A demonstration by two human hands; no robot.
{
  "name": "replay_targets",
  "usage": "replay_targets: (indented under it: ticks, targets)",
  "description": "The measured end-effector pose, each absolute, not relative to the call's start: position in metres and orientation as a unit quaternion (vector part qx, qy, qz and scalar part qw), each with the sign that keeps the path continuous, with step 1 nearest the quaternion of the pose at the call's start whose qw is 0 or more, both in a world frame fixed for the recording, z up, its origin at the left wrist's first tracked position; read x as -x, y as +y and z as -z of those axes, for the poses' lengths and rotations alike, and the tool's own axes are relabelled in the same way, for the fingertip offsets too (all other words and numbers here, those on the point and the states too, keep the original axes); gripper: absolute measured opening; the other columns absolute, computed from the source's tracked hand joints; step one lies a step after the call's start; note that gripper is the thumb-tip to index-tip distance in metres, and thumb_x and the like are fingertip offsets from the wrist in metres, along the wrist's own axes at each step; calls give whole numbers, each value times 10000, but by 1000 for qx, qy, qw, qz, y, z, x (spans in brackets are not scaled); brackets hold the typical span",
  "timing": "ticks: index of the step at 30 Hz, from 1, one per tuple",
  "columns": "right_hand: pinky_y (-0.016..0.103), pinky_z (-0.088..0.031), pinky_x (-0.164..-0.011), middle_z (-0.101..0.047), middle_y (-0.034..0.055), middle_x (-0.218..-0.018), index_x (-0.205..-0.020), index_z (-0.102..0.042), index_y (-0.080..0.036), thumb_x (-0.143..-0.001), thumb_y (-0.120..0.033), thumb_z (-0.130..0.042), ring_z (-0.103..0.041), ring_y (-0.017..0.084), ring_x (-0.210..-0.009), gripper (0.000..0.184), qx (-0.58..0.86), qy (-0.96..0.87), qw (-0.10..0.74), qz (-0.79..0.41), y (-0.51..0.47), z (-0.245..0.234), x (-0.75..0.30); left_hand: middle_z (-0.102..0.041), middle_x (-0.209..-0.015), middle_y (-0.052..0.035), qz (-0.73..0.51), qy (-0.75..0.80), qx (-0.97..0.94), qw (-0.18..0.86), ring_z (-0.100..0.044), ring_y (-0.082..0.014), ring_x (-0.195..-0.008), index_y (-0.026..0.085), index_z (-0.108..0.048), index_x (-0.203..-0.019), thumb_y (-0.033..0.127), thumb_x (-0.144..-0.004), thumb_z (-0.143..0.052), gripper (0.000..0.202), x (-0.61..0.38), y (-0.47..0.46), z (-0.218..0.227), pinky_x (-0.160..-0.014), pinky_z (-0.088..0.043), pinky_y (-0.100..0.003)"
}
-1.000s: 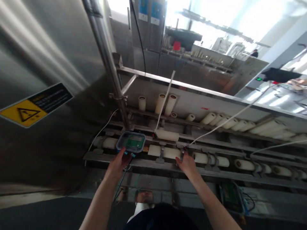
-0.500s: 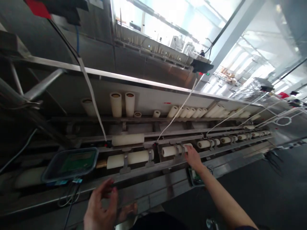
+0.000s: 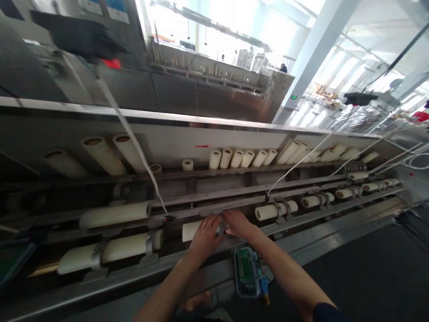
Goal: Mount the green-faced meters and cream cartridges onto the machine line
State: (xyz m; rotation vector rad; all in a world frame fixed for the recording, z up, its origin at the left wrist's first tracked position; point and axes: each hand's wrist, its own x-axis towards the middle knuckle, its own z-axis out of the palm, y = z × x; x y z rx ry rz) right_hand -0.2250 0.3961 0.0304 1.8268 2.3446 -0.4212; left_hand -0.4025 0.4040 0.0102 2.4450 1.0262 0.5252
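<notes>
- Right now left hand (image 3: 205, 235) lies over the right end of a cream roll (image 3: 191, 230) in the front row of the machine, fingers curled on it; whether it truly grips it, cannot tell.
- Right hand (image 3: 237, 222) sits just beside, touching the left, fingers bent down at the same spot; what it holds is hidden.
- Roll sits in the front trough (image 3: 301, 221), near a metal clamp (image 3: 151, 247).
- Thin white strip (image 3: 134, 143) runs down to a point (image 3: 167, 218) just left of the hands. Risk: a wrist snags it and pulls it loose or tears it.
- Risk: fingers pinched between roll and clamps if the line moves.
- Small green-screen device (image 3: 247, 272) hangs below the forearms on the rail; an elbow could knock it off.
- More rolls (image 3: 241, 158) stand on the back shelf, well apart.
</notes>
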Motion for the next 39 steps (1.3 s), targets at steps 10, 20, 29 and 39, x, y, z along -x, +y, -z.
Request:
replay_targets:
  ticks: [10, 20, 29, 39]
  targets:
    - [361, -427, -883, -605, 127, -1128, -1170, -492, -136, -713, -300, -650, -564, 278, -1042, 511, -575, 796, 36, 186, 395, -27, 198, -535, -1269, -129, -91, 391, -890, 219, -480, -292, -1155, 169, -509, -1222, 360, -746, -649, 531, 389, 421, -12, -1022, -336, -433]
    - [382, -422, -894, -575, 157, -1171, -1173, -478, -124, -669, -276, -659, -541, 295, -1074, 557, -550, 810, 55, 196, 404, -23, 206, -543, -1263, -91, -125, 416, -873, 220, -468, -290, -1142, 207, -502, -1243, 357, -729, -675, 563, 432, 419, -11, -1013, -338, -444]
    - [372, -427, -882, -596, 147, -1132, -1157, -485, -120, -674, -255, -618, -554, 284, -1057, 519, -548, 812, 54, 195, 406, -12, 223, -537, -1271, -98, -117, 415, -876, 217, -459, -295, -1144, 185, -487, -1263, 329, -721, -691, 597, 440, 420, -12, -1028, -322, -425]
    - [374, -436, -884, -609, 135, -1155, -1192, -494, -139, -659, -280, -625, -568, 283, -1056, 567, -548, 804, 56, 226, 410, -10, 209, -530, -1280, -94, -137, 414, -871, 228, -463, -283, -1159, 209, -480, -1271, 337, -708, -706, 620, 446, 419, -9, -1034, -332, -442]
